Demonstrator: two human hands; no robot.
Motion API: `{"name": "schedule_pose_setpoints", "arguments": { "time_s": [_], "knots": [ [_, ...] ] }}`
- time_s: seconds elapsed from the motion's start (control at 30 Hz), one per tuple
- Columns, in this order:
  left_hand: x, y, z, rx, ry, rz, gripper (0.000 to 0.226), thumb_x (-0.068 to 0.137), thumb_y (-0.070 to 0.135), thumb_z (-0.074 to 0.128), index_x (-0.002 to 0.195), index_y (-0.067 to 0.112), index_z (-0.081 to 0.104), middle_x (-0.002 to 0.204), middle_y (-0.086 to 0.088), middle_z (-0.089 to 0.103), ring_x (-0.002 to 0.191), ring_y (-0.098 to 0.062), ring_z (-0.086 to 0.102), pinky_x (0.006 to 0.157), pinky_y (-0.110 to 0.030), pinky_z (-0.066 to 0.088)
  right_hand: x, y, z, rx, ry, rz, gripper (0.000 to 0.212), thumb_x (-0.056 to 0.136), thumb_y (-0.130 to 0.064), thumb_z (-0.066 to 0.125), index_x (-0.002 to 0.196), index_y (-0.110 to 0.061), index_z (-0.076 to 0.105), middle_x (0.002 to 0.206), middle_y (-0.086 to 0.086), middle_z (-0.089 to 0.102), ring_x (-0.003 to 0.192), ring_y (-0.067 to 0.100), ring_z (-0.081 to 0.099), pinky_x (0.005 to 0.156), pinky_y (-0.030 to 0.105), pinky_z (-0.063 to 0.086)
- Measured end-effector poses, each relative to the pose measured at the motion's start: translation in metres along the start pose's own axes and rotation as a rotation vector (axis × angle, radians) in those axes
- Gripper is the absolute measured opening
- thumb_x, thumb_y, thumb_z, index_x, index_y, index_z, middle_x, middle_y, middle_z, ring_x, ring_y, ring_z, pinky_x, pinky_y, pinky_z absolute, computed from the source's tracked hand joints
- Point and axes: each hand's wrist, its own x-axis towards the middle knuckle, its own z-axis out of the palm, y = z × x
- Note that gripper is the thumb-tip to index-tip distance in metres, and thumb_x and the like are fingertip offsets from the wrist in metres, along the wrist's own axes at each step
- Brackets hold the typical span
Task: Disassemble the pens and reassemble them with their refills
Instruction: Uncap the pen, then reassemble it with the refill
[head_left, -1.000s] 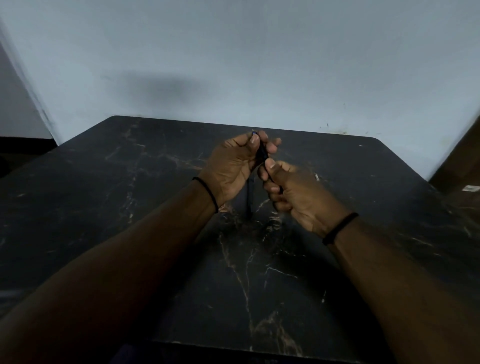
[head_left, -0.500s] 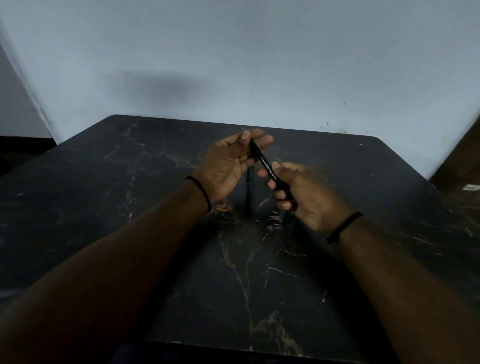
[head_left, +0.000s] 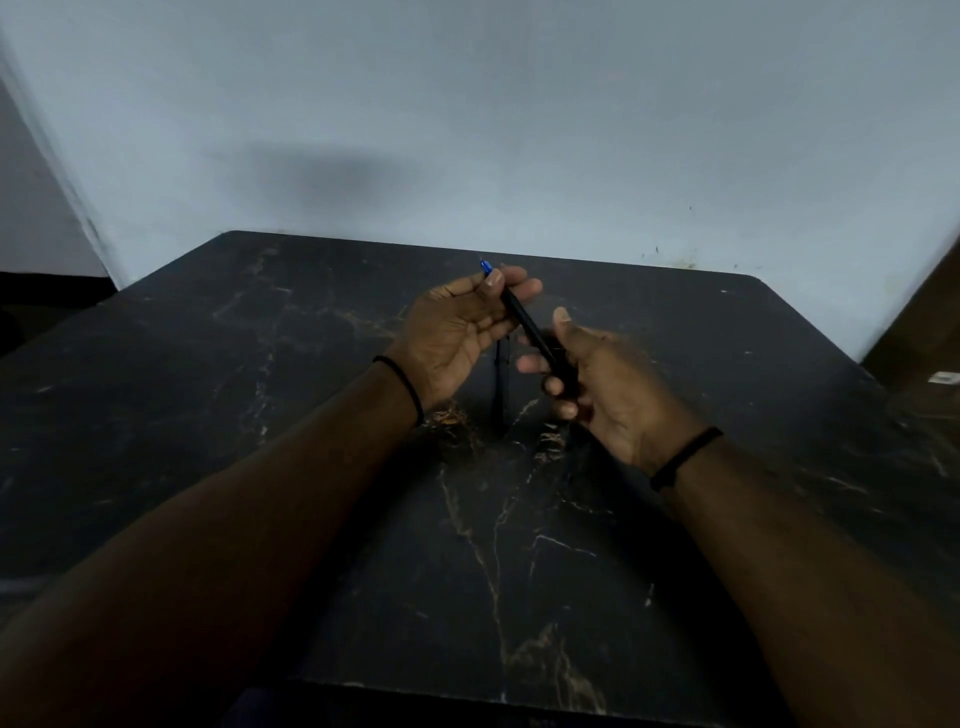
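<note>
A black pen (head_left: 527, 325) with a blue tip (head_left: 486, 267) slants between my hands above the dark marble table (head_left: 208, 415). My left hand (head_left: 457, 332) pinches the pen's upper end just below the blue tip with thumb and fingers. My right hand (head_left: 602, 389) curls around the pen's lower end, thumb raised off it. Below the hands, another dark pen or pen part (head_left: 500, 384) lies on the table, partly hidden between my hands.
The table's far edge meets a pale wall (head_left: 519, 130). A brown surface with a small white object (head_left: 943, 378) lies at the right. The table's near edge (head_left: 467, 696) runs just below my forearms.
My hands have drawn apart, so more of the pen shows between them and its blue tip is exposed. My right hand slid down and right, and its thumb lifted off.
</note>
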Motion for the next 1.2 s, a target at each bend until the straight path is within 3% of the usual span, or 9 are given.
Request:
{"name": "schedule_pose_setpoints", "arguments": {
  "time_s": [0.07,0.23,0.33,0.47,0.7,0.87,0.93,1.1,1.2],
  "knots": [
    [-0.0005,-0.0002,0.0000,0.002,-0.009,-0.010,0.020,0.099,0.009,0.048,0.106,-0.001,0.063,0.106,-0.016,0.073,0.105,-0.022,0.069,0.091,-0.032,0.056,-0.0004,0.0002,0.0003,-0.018,-0.016,0.001,0.034,0.103,-0.033,0.051,0.101,-0.007,0.072,0.073,0.002,0.071,0.048,0.006,0.044,0.037,0.018,0.031],
    [-0.0016,0.0004,0.0015,0.004,-0.020,-0.016,0.021,0.100,0.009,0.046,0.107,-0.002,0.062,0.105,-0.015,0.073,0.103,-0.021,0.070,0.086,-0.029,0.057,-0.0012,0.0010,0.0007,-0.033,0.034,-0.031,0.004,0.091,-0.017,0.070,0.092,-0.015,0.068,0.075,0.000,0.068,0.051,0.006,0.049,0.039,0.017,0.036],
    [-0.0024,0.0004,0.0017,0.009,-0.027,-0.019,0.021,0.100,0.009,0.046,0.108,-0.001,0.062,0.105,-0.014,0.073,0.104,-0.020,0.070,0.085,-0.028,0.057,-0.0013,0.0006,-0.0005,-0.005,0.024,-0.019,0.013,0.088,-0.023,0.073,0.097,-0.017,0.066,0.080,0.001,0.073,0.052,0.005,0.054,0.040,0.017,0.040],
    [-0.0025,0.0008,0.0010,0.006,-0.030,-0.016,0.022,0.101,0.009,0.045,0.109,-0.002,0.062,0.107,-0.015,0.072,0.105,-0.021,0.069,0.087,-0.029,0.056,-0.0016,0.0003,0.0002,-0.018,-0.041,0.058,0.034,0.098,-0.042,0.058,0.103,-0.012,0.072,0.088,0.006,0.077,0.052,0.005,0.054,0.040,0.018,0.039],
    [-0.0024,-0.0008,0.0028,0.006,-0.049,-0.016,0.022,0.101,0.009,0.043,0.107,-0.001,0.062,0.102,-0.012,0.075,0.102,-0.020,0.071,0.087,-0.029,0.057,-0.0008,0.0011,-0.0014,-0.006,-0.017,-0.010,0.005,0.091,-0.016,0.069,0.093,-0.012,0.067,0.077,0.004,0.074,0.049,0.006,0.051,0.036,0.017,0.036],
    [-0.0023,-0.0002,0.0010,0.009,-0.051,-0.016,0.022,0.101,0.009,0.045,0.109,-0.001,0.063,0.105,-0.014,0.074,0.105,-0.022,0.070,0.088,-0.031,0.056,-0.0019,-0.0009,-0.0003,0.038,-0.038,0.031,0.026,0.097,-0.039,0.061,0.105,-0.015,0.067,0.091,0.010,0.077,0.052,0.008,0.058,0.038,0.018,0.039],
    [-0.0020,-0.0001,0.0006,0.017,-0.052,-0.018,0.022,0.101,0.010,0.045,0.110,-0.001,0.062,0.105,-0.013,0.074,0.106,-0.022,0.069,0.090,-0.031,0.056,-0.0019,-0.0013,0.0001,0.036,-0.058,0.057,0.032,0.101,-0.038,0.052,0.105,-0.011,0.069,0.092,0.011,0.077,0.051,0.007,0.058,0.038,0.018,0.038],
    [-0.0015,-0.0005,0.0006,0.022,-0.063,-0.025,0.023,0.101,0.010,0.044,0.110,0.000,0.062,0.105,-0.013,0.074,0.107,-0.021,0.069,0.087,-0.029,0.056,-0.0023,-0.0009,0.0010,-0.008,-0.043,0.025,0.016,0.099,-0.021,0.060,0.093,-0.010,0.070,0.080,0.005,0.076,0.049,0.005,0.055,0.037,0.016,0.037],
    [-0.0011,-0.0004,-0.0007,0.020,-0.068,-0.021,0.023,0.101,0.010,0.044,0.110,0.000,0.062,0.106,-0.013,0.074,0.107,-0.022,0.068,0.089,-0.030,0.056,-0.0019,-0.0009,0.0005,-0.002,-0.030,0.004,0.006,0.093,-0.017,0.068,0.097,-0.012,0.067,0.077,0.003,0.075,0.050,0.005,0.055,0.037,0.017,0.038]
  ]
}}
